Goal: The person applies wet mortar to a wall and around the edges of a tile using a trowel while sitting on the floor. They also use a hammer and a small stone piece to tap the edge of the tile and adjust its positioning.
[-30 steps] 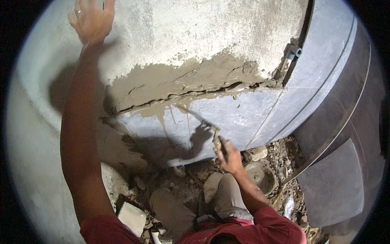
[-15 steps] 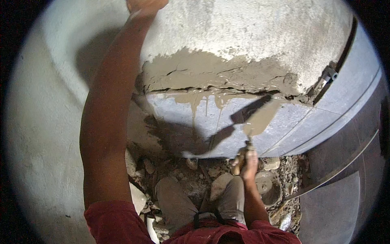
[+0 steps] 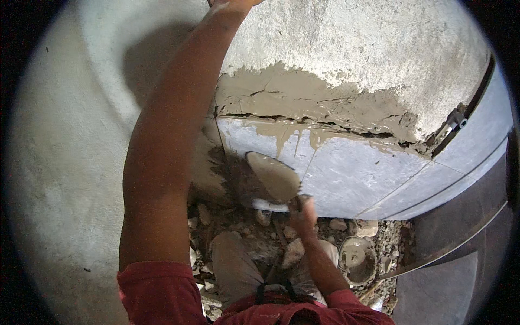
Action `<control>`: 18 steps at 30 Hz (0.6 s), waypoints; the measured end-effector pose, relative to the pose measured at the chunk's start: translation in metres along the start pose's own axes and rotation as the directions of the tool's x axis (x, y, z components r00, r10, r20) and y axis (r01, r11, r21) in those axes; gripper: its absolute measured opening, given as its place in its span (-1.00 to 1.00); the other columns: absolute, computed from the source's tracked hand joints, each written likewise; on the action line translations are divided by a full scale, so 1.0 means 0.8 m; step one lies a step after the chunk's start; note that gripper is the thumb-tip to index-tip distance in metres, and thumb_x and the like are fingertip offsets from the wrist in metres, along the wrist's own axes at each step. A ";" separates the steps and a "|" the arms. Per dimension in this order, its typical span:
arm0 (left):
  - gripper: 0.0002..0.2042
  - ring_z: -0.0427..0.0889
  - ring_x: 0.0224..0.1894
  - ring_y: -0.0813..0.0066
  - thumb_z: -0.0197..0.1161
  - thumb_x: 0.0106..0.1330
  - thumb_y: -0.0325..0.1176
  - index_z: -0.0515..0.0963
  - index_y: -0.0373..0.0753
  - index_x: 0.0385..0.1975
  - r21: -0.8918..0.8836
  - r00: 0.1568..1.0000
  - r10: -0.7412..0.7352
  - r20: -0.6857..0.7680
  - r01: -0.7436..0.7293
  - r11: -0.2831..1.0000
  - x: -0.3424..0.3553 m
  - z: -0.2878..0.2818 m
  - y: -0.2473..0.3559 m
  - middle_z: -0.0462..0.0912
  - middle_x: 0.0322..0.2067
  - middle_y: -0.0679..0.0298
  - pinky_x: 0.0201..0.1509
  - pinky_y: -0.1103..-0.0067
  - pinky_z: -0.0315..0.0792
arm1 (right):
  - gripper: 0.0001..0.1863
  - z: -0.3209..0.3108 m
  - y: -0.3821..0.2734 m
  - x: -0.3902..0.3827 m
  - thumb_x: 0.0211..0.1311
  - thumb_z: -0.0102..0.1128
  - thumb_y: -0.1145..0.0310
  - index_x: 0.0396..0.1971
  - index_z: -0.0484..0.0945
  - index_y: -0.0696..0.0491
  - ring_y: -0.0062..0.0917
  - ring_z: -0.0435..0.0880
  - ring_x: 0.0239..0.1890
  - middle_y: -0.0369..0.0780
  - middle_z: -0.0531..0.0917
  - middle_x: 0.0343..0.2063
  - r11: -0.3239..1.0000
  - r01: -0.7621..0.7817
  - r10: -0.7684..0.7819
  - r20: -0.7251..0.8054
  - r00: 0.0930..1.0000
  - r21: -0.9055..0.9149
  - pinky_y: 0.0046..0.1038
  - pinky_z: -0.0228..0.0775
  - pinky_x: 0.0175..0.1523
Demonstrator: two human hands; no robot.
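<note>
In my right hand [image 3: 304,215] is the handle of a trowel [image 3: 273,176]. Its pointed blade is coated in grey-brown mortar and lies over the left part of the grey tiles [image 3: 352,173]; whether it touches them I cannot tell. Above the tiles a band of wet mortar [image 3: 303,95] is smeared along the rough wall [image 3: 346,38], with a dark, ragged gap along its lower edge. Drips run down the tile face. My left arm reaches up the wall, and my left hand [image 3: 238,2] is mostly cut off by the top edge, its fingers hidden.
A round bucket [image 3: 374,265] with mortar stands on rubble by my right leg. Broken stones [image 3: 294,253] lie around my knees. A metal fitting [image 3: 455,122] sticks out at the tiles' right corner. Dark panels [image 3: 444,287] are at the lower right; a plastered wall [image 3: 70,189] rises on the left.
My right hand has swung the trowel left and slightly down, from the right part of the tiles near the gap. The whole view has shifted a little; my left arm still reaches up.
</note>
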State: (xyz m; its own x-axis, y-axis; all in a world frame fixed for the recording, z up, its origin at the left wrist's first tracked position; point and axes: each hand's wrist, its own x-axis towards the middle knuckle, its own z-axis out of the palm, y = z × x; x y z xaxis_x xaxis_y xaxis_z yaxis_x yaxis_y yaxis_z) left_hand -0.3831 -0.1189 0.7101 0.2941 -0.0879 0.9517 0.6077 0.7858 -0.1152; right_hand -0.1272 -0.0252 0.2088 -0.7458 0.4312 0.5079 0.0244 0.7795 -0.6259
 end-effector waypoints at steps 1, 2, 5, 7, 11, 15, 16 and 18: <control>-0.42 0.16 0.37 0.07 0.03 0.31 -0.05 0.29 -0.18 0.29 -0.005 1.000 -0.002 -0.005 0.002 1.000 0.002 0.001 0.004 0.25 0.31 0.03 0.41 0.07 -0.11 | -0.59 -0.018 0.024 0.012 -0.01 0.44 0.37 -0.14 0.52 0.07 -0.11 0.59 -0.26 -0.06 0.55 -0.28 0.992 0.041 -0.042 -0.007 0.999 -0.121 -0.26 0.44 -0.22; -0.42 0.15 0.37 0.07 0.03 0.31 -0.05 0.28 -0.18 0.29 0.001 1.000 -0.001 0.009 0.001 1.000 -0.011 0.005 -0.001 0.25 0.31 0.03 0.42 0.07 -0.12 | -0.60 -0.020 0.044 0.014 -0.04 0.47 0.37 -0.16 0.54 0.05 -0.10 0.59 -0.27 -0.07 0.55 -0.26 0.989 0.147 -0.150 -0.113 0.982 -0.031 -0.23 0.44 -0.24; -0.42 0.15 0.37 0.06 0.02 0.31 -0.05 0.27 -0.17 0.30 -0.002 1.000 -0.005 0.009 0.005 1.000 -0.003 0.003 0.000 0.25 0.31 0.03 0.42 0.08 -0.13 | -0.60 -0.059 0.048 0.038 -0.05 0.46 0.41 -0.16 0.55 0.05 -0.11 0.59 -0.28 -0.08 0.56 -0.25 0.965 0.221 -0.233 -0.068 0.970 -0.141 -0.24 0.45 -0.25; -0.42 0.15 0.37 0.06 0.02 0.31 -0.05 0.27 -0.17 0.30 -0.006 1.000 -0.022 0.022 0.022 1.000 -0.005 0.001 0.002 0.25 0.31 0.04 0.42 0.08 -0.13 | -0.59 -0.067 0.020 0.062 -0.05 0.47 0.44 -0.16 0.53 0.06 -0.14 0.58 -0.26 -0.08 0.56 -0.24 0.988 0.116 -0.104 -0.118 0.988 0.098 -0.27 0.45 -0.21; -0.42 0.16 0.36 0.06 0.03 0.31 -0.06 0.27 -0.18 0.30 -0.024 1.000 -0.005 0.005 0.005 1.000 -0.006 0.001 0.002 0.26 0.31 0.05 0.43 0.09 -0.14 | -0.70 -0.078 -0.033 0.091 0.12 0.34 0.39 -0.16 0.51 0.11 -0.23 0.53 -0.23 -0.09 0.53 -0.24 0.967 0.213 -0.167 -0.284 0.944 0.141 -0.30 0.39 -0.14; -0.43 0.16 0.36 0.07 0.04 0.31 -0.06 0.28 -0.19 0.29 -0.037 1.000 0.008 0.005 -0.008 0.999 0.001 0.002 0.005 0.27 0.30 0.06 0.43 0.09 -0.15 | -0.70 -0.104 0.014 0.073 0.13 0.35 0.43 -0.19 0.45 0.15 -0.37 0.48 -0.24 -0.17 0.49 -0.29 0.963 0.112 -0.019 -0.352 0.936 0.245 -0.35 0.35 -0.05; -0.43 0.16 0.36 0.07 0.04 0.31 -0.06 0.28 -0.19 0.29 -0.034 1.000 0.007 0.007 -0.006 0.999 0.000 0.001 0.003 0.27 0.30 0.06 0.43 0.09 -0.15 | -0.67 -0.107 0.028 0.071 0.13 0.36 0.46 -0.16 0.42 0.13 -0.48 0.44 -0.22 -0.23 0.46 -0.28 0.920 0.060 0.099 -0.377 0.921 0.387 -0.41 0.33 -0.04; -0.43 0.16 0.36 0.07 0.04 0.31 -0.06 0.29 -0.20 0.28 -0.034 1.000 0.002 0.013 -0.001 0.999 -0.007 -0.004 -0.005 0.27 0.29 0.05 0.43 0.09 -0.14 | -0.64 -0.134 0.052 0.065 0.12 0.37 0.51 -0.14 0.40 0.13 -0.56 0.42 -0.20 -0.27 0.45 -0.25 0.907 0.008 0.177 -0.400 0.899 0.420 -0.50 0.31 -0.05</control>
State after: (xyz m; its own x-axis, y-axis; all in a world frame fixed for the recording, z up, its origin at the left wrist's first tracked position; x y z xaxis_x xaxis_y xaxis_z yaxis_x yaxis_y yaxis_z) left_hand -0.3848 -0.1236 0.7043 0.2858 -0.0790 0.9550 0.6322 0.7645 -0.1260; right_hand -0.0937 0.0779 0.2725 -0.4000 0.7076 0.5824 -0.2635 0.5199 -0.8126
